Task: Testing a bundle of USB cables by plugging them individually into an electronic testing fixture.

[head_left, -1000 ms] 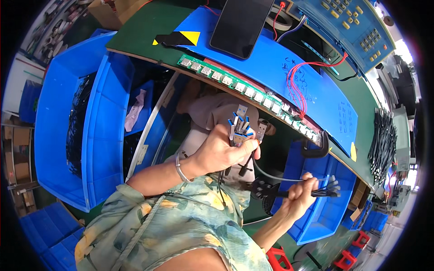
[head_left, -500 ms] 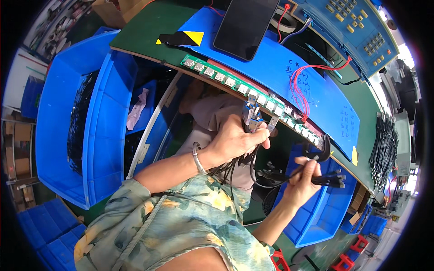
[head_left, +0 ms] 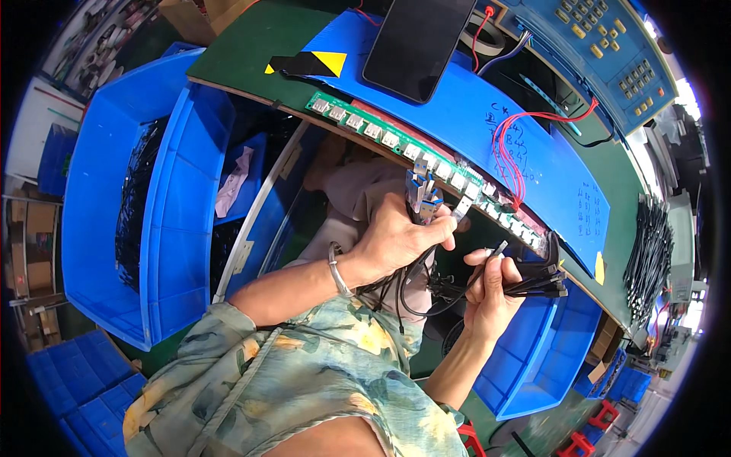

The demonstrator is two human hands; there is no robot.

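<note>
My left hand [head_left: 400, 242] is closed around a bundle of black USB cables, their metal plugs with blue inserts [head_left: 423, 196] pointing up at the bench edge. One metal plug [head_left: 462, 207] beside the left thumb reaches to a socket of the green circuit board strip [head_left: 371, 131]; whether it is seated I cannot tell. To the right, my right hand [head_left: 491, 301] pinches one cable with its small plug [head_left: 499, 248] pointing up toward the strip's right end. Several more black cable ends [head_left: 542, 285] stick out from the same hand. Loose cable hangs between the hands.
A blue board with handwriting [head_left: 457, 99] lies behind the strip, bearing a black phone [head_left: 415, 49] and red wires [head_left: 499, 145]. A blue tester with buttons [head_left: 609, 53] stands at the back right. Blue bins [head_left: 183, 221] flank me; black cables [head_left: 649, 255] lie at the right.
My right hand has shifted slightly left, and the plug it pinches now points up beside the strip. The cable ends in it have swung left. My left hand stays nearly in place.
</note>
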